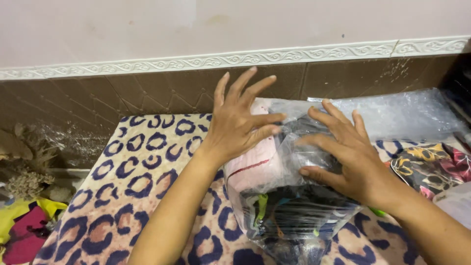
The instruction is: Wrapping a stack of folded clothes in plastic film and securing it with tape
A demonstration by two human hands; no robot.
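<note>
A clear plastic bag stuffed with folded clothes lies on a cream blanket with blue leopard spots. A pink garment shows through its upper left; dark fabrics fill the rest. My left hand hovers over the bag's top left with fingers spread, its heel near the pink garment. Fingers apart, my right hand lies flat on the bag's upper right, pressing the plastic. Neither hand grips anything.
Another clear plastic bag lies at the back right against a brown tiled wall with a white moulding. A dark flowered cloth is at the right. Yellow and pink fabric lies at the lower left, beside dried plants.
</note>
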